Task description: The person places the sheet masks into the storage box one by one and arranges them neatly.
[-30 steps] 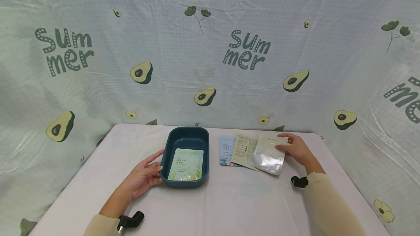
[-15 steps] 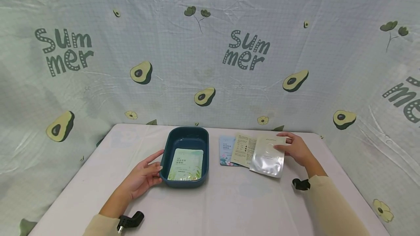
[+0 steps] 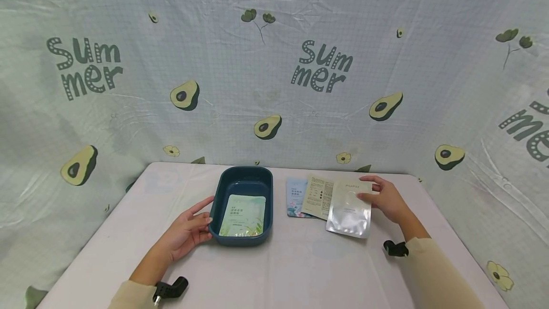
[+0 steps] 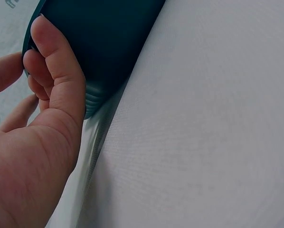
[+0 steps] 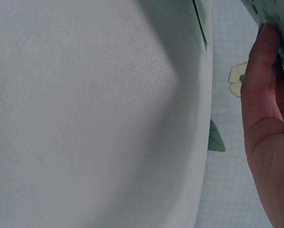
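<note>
My left hand (image 3: 187, 233) grips the left rim of a dark blue rectangular bin (image 3: 269, 180), thumb and fingers on either side of the wall in the left wrist view. Inside the bin lies a light green face mask sachet (image 3: 245, 214). My right hand (image 3: 388, 199) pinches a cream and silver face mask sachet (image 3: 349, 216) by its upper right edge, tilted over the table. Behind its left side lies a beige sachet (image 3: 318, 197) with printed text, partly covered. That one overlaps a light blue sachet (image 3: 295, 199) with a floral print.
A pale pinkish cloth covers the table (image 3: 309, 271). Behind and beside it hangs a light curtain (image 3: 227, 85) printed with avocados and lettering. The bin stands left of the loose sachets, with a gap between them.
The lower end of the cream and silver sachet has swung toward me, and more upright in view. My right wrist has shifted slightly nearer. My left hand and the bin stay put.
</note>
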### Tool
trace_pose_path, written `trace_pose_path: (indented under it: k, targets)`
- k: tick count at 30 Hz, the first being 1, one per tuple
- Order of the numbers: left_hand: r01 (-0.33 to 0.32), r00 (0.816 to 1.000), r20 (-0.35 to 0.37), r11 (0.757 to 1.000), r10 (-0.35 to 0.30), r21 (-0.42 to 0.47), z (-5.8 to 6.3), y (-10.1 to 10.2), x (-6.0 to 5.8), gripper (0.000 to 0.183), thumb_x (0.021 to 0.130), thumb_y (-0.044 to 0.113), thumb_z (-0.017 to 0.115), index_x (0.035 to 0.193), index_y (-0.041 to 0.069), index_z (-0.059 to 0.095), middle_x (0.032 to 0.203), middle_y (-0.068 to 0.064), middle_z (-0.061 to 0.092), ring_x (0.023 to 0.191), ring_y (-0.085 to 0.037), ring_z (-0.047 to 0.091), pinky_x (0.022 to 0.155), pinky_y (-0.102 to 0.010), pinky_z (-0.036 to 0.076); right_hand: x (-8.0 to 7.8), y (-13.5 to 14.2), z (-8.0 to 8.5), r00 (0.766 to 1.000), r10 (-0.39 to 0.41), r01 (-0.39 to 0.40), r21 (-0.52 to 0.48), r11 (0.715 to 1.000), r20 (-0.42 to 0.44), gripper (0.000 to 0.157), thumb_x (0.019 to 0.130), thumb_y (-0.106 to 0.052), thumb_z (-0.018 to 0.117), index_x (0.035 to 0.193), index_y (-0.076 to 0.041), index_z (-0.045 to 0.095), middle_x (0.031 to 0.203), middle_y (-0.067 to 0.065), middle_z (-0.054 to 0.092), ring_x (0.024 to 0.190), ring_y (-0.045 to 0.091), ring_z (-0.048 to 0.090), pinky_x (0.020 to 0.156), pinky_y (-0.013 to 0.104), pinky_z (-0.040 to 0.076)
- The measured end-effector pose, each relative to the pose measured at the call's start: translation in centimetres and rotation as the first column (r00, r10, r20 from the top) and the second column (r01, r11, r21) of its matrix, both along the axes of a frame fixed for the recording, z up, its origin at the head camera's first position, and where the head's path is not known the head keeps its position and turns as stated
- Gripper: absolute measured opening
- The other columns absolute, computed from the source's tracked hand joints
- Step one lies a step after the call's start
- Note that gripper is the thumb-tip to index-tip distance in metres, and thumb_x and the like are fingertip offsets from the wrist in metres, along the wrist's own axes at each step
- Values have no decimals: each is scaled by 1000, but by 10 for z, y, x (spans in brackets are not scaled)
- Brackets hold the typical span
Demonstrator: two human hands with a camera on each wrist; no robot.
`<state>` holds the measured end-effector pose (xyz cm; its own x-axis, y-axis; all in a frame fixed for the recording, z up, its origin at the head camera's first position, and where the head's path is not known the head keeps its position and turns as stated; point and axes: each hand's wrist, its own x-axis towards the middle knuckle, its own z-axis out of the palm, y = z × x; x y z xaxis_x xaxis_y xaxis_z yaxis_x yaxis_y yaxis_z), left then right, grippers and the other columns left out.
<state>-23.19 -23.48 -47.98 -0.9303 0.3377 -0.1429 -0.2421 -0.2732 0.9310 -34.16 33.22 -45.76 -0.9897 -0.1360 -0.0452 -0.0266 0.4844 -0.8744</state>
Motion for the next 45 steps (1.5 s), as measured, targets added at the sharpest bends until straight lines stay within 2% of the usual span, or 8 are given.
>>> trace_pose_path:
  k: [7,12,20,31,40,45]
  targets:
    - [8,1000,-7,1000,-8,7,-1,-1,-1,76,104,5,54,165,14,12,109,0,68,83,-13,68,76,-26,59,8,-4,5,1000,3,-3,7,1000,-12,70,89,-26,81,150,-12,50,141,25,54,97,18,66,77,32,61]
    - [15,1000,-14,1000,-15,14,0,0,-1,76,103,5,55,165,13,11,110,0,68,84,-13,68,77,-26,59,10,-7,5,1000,5,-5,-8,1000,-27,69,88,-28,82,148,-12,52,138,23,56,94,17,66,76,31,61]
    - [26,999,-19,999,-26,26,0,0,-2,75,104,4,53,165,13,10,108,0,69,84,-13,68,76,-27,59,15,-12,6,999,23,-26,-97,995,-30,66,88,-19,81,146,-8,51,127,19,65,90,14,70,75,34,62]
    - [11,1000,-4,1000,-11,13,0,0,0,74,104,5,52,166,14,11,110,0,69,84,-13,67,77,-26,59,21,-29,4,998,57,-62,-216,974,-26,63,87,-10,81,142,-5,51,118,7,69,93,14,71,75,36,63]
    - [26,1000,-14,999,-26,24,-1,-1,0,75,104,5,52,165,12,9,108,0,68,83,-13,66,77,-26,59,30,-48,13,995,92,-101,-239,966,-51,65,86,-10,81,142,-3,51,125,20,66,92,15,72,74,35,63]
    - [27,1000,-16,999,-27,23,-1,0,0,76,104,5,53,165,13,9,107,0,67,83,-12,66,77,-26,58,31,-55,12,994,101,-110,-240,965,-48,64,86,-9,82,142,-4,52,121,18,66,91,16,72,73,34,62]
